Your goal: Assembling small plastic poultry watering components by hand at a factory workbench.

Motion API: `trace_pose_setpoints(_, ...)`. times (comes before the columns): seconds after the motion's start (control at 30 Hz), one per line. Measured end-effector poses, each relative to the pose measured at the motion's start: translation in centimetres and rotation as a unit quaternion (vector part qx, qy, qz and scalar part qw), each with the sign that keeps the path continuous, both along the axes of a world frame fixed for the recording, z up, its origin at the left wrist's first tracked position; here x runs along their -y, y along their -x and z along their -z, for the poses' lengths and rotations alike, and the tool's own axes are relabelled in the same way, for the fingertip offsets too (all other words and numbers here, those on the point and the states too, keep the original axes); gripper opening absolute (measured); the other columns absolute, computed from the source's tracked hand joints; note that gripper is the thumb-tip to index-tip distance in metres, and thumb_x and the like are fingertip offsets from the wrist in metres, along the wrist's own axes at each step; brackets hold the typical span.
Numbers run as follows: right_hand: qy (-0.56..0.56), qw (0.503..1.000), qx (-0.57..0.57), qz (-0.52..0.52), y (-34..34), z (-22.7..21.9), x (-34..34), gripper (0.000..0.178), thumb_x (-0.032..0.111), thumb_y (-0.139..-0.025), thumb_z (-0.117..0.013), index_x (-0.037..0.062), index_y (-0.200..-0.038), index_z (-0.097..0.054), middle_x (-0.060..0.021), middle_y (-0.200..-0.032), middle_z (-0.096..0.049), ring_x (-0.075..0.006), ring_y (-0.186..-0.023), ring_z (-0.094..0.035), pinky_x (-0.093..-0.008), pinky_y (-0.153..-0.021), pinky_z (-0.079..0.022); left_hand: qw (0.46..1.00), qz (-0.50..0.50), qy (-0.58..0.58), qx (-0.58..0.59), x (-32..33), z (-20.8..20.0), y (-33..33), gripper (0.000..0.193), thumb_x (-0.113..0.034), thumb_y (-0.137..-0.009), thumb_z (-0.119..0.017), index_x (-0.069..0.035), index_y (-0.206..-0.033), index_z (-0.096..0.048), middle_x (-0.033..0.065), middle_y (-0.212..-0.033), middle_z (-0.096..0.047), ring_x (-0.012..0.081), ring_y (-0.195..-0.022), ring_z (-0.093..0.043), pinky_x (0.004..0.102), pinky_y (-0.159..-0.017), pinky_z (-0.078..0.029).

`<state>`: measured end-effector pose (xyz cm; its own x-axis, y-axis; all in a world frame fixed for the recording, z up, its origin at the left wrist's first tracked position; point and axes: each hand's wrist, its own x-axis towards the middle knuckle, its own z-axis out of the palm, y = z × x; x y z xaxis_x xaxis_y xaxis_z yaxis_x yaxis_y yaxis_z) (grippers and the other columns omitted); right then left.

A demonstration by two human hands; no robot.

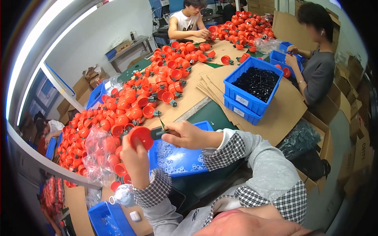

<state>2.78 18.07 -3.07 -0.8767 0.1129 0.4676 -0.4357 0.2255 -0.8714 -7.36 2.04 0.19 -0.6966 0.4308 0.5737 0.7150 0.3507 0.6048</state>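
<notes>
My left hand (136, 161) grips a red plastic cup (141, 137) by its bowl, with the fingers wrapped round its outside. The cup's dark grey-green fitting (158, 133) points right, toward my right hand (183, 134), whose fingers are closed at its end. A thin, dark, pointed piece rises beside those fingertips; I cannot make out what it is. Under my hands sits a blue tray (205, 126) of small white rings (173, 157). Left of my hands, many similar red cups with dark fittings (130, 100) lie in a long heap.
Stacked blue bins (231, 91) of small black parts stand on cardboard sheets at right. Clear plastic bags (98, 153) lie against the heap. A blue bin (103, 220) and white case (135, 216) are at lower left. Other people work across the table and at right.
</notes>
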Motion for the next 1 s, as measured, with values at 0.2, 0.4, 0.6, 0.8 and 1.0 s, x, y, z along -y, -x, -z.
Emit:
trace_pose_setpoints(0.2,0.053,0.979,0.198,-0.007,-3.9,-0.3,-3.7,0.036,0.031,-0.093,-0.050,0.0037,-0.069,-0.052,-0.0042,-0.053,-0.054,-0.0125,-0.044,-0.056,-0.0237,-0.042,-0.044,0.980,0.098,0.139,0.101,0.7,0.4,0.5,0.035,-0.031,-0.092,-0.052,0.002,-0.101,-0.059,0.0182,-0.073,-0.064,0.0263,-0.062,-0.064,0.0329,-0.053,-0.047)
trace_pose_setpoints(0.4,0.371,0.894,0.136,0.214,-6.5,-4.6,-14.5,0.022,0.029,-0.089,-0.053,0.0068,-0.087,-0.056,-0.0038,-0.063,-0.056,-0.0108,-0.047,-0.053,-0.0232,-0.040,-0.043,0.975,0.140,0.005,0.171,3.7,-1.8,1.1,0.036,-0.030,-0.092,-0.053,0.005,-0.103,-0.059,0.0120,-0.073,-0.064,0.0133,-0.060,-0.061,0.0247,-0.054,-0.047)
trace_pose_setpoints(0.6,0.289,0.915,0.061,0.274,-7.2,-6.8,-16.6,0.027,0.031,-0.090,-0.053,0.0087,-0.106,-0.056,-0.0026,-0.075,-0.058,-0.0080,-0.055,-0.052,-0.0196,-0.049,-0.045,0.982,0.103,-0.041,0.150,4.8,-1.4,2.7,0.033,-0.026,-0.091,-0.056,0.005,-0.103,-0.059,0.0108,-0.072,-0.064,0.0128,-0.059,-0.060,0.0249,-0.053,-0.047)
trace_pose_setpoints(0.8,-0.047,0.967,0.222,0.114,0.1,1.1,-7.6,0.021,0.022,-0.087,-0.059,0.0011,-0.085,-0.061,-0.0048,-0.069,-0.062,-0.0100,-0.052,-0.058,-0.0213,-0.047,-0.046,0.983,0.125,-0.034,0.126,5.0,-1.7,2.0,0.031,-0.023,-0.090,-0.057,0.005,-0.103,-0.058,0.0115,-0.067,-0.062,0.0128,-0.056,-0.058,0.0257,-0.051,-0.045)
trace_pose_setpoints(1.0,-0.432,0.841,0.186,0.267,10.1,5.8,-9.3,0.026,0.022,-0.084,-0.052,0.0025,-0.102,-0.057,-0.0178,-0.088,-0.065,-0.0329,-0.081,-0.064,-0.0442,-0.071,-0.051,0.983,0.130,-0.045,0.122,5.8,-2.1,1.5,0.034,-0.026,-0.090,-0.057,0.006,-0.104,-0.058,0.0114,-0.067,-0.061,0.0129,-0.054,-0.057,0.0258,-0.050,-0.045)
